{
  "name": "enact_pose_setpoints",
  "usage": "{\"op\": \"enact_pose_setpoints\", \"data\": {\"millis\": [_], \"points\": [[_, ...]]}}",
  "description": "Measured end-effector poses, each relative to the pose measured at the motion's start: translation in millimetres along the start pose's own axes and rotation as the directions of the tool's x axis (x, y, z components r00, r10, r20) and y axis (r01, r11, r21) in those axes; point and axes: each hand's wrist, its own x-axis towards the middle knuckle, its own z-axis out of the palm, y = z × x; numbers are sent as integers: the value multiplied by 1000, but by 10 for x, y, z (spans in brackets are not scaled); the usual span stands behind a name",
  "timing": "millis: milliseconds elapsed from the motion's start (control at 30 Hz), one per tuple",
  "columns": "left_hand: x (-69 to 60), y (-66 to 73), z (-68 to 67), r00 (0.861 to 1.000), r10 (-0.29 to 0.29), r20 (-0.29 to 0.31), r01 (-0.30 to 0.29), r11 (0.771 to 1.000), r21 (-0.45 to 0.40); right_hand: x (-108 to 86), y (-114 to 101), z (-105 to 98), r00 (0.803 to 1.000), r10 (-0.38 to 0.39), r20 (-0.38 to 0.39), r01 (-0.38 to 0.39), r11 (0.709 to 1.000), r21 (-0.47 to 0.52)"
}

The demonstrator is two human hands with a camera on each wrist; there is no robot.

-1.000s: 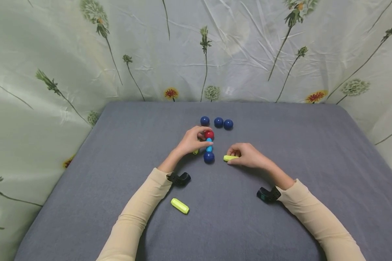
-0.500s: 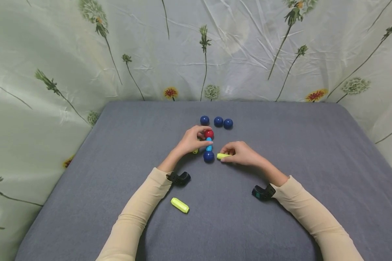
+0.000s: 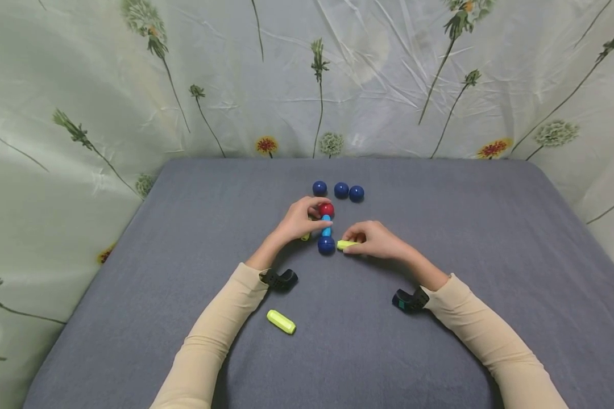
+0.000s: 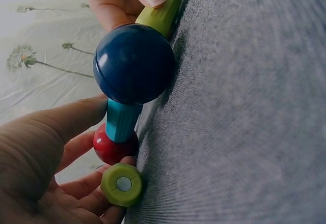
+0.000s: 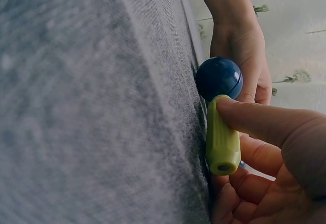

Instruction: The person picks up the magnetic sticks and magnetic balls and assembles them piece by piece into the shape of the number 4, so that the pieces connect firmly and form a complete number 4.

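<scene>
A light blue toy building rod (image 4: 121,122) links a red ball (image 3: 327,209) to a dark blue ball (image 3: 326,245), lying on the grey cloth. My left hand (image 3: 299,220) holds this piece, thumb on the rod and fingers round the red ball. Beside those fingers lies a yellow-green rod (image 4: 121,184) with a pale disc in its end, partly hidden in the head view. Between thumb and fingers, my right hand (image 3: 380,241) pinches another yellow-green rod (image 5: 224,142). Its end points at the dark blue ball, very close; whether they touch I cannot tell.
Behind the hands sit three loose dark blue balls, the left one (image 3: 319,188) a little apart from the middle (image 3: 341,190) and right (image 3: 356,193) ones. Another yellow-green rod (image 3: 281,322) lies nearer the front. A flowered curtain (image 3: 378,85) hangs behind the grey surface (image 3: 440,193).
My right hand has slid left with its yellow-green rod, bringing the rod's end close to the dark blue ball. The left hand and the joined piece have stayed nearly still.
</scene>
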Motion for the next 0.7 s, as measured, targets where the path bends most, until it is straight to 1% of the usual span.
{"op": "enact_pose_setpoints", "data": {"millis": [233,367,600,700], "points": [[0,1,0,1000,-2,4,2,1000,-5,20,5,9,1000,-22,22,22,999,29],[-5,4,-6,1000,0,6,0,1000,-4,19,-13,3,1000,-20,21,20,999,32],[-51,24,-32,998,32,45,-32,999,15,9,-12,-4,999,-27,23,26,999,35],[-91,41,-57,998,43,37,-44,999,31,7,-15,0,1000,-21,23,20,999,33]]}}
